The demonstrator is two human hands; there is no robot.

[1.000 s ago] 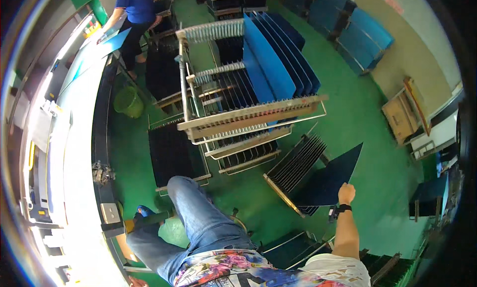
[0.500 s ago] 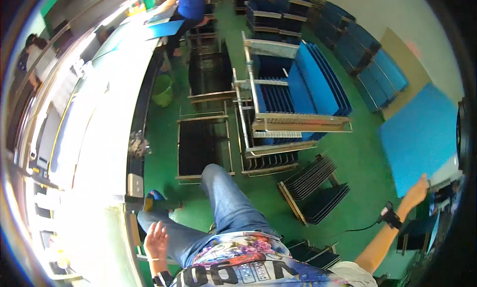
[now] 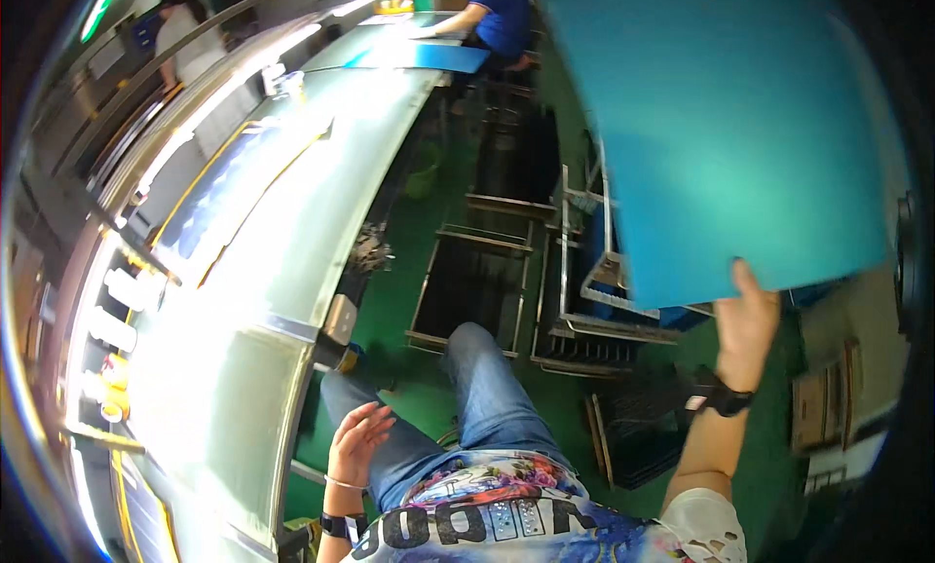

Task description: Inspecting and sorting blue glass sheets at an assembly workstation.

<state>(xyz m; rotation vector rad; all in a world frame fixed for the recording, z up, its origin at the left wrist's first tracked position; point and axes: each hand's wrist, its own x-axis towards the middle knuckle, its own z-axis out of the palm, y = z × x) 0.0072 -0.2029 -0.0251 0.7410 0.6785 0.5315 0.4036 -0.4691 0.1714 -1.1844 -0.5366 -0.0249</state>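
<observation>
My right hand grips the lower edge of a large flat blue sheet, thumb on the near face, other fingers behind it. The sheet stands raised at my right and hides part of the racks beyond. My left hand hovers above my left thigh, fingers loosely spread and holding nothing. Beside it, to the left, runs a long bright worktable with a glassy lit top.
Metal racks with dark slots stand on the green floor ahead. A co-worker in a blue shirt sits at the table's far end by another blue sheet. A green bin is under the table. White containers line its left side.
The blue sheet has swung up and leftward from my far right, carried by my right hand. My view has turned right-to-left, so the table shows more fully. My left hand stays free.
</observation>
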